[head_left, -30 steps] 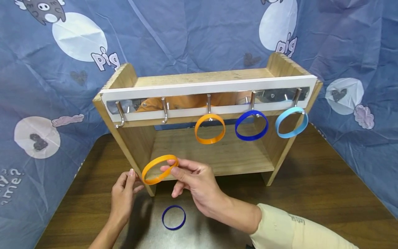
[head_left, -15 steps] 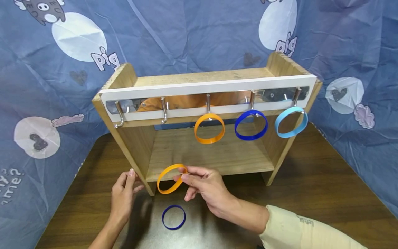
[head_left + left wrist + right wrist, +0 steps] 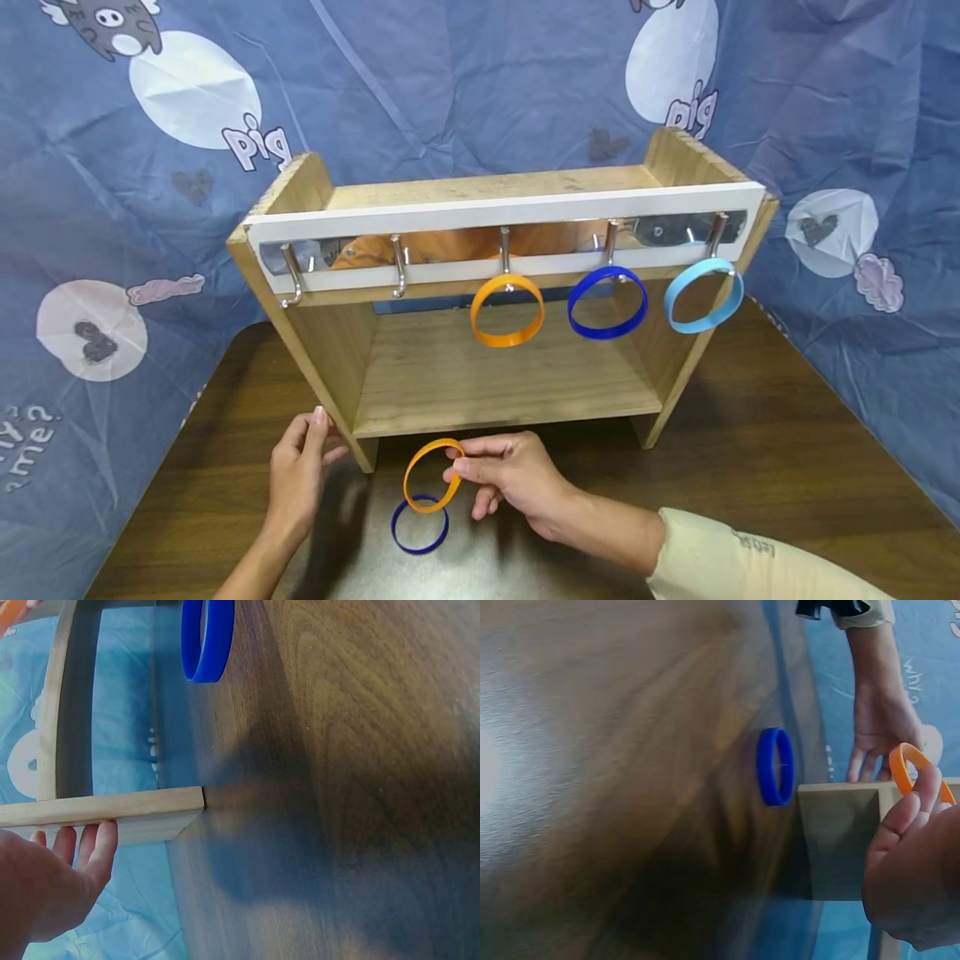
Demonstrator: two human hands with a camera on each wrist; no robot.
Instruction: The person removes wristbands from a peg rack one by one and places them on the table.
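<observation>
My right hand (image 3: 525, 479) pinches an orange band (image 3: 429, 510) between thumb and fingers, low in front of the wooden shelf (image 3: 510, 417). A dark blue band (image 3: 420, 552) lies on the table just below it, partly overlapped by the orange one in the head view. In the right wrist view the blue band (image 3: 766, 769) is apart from the held orange band (image 3: 900, 769). With extended fingers, my left hand (image 3: 296, 475) touches the outer side of the shelf's left panel (image 3: 135, 804).
A white rail (image 3: 450, 213) with several metal hooks runs across the shelf top. An orange band (image 3: 507, 340), a blue band (image 3: 609, 333) and a light blue band (image 3: 705, 323) hang from its middle and right hooks. The left hooks (image 3: 399, 271) hold no band. Patterned blue cloth (image 3: 450, 92) hangs behind.
My right hand has moved down and to the right with the orange band, from beside the left panel to over the blue band. My left hand has stayed in place.
</observation>
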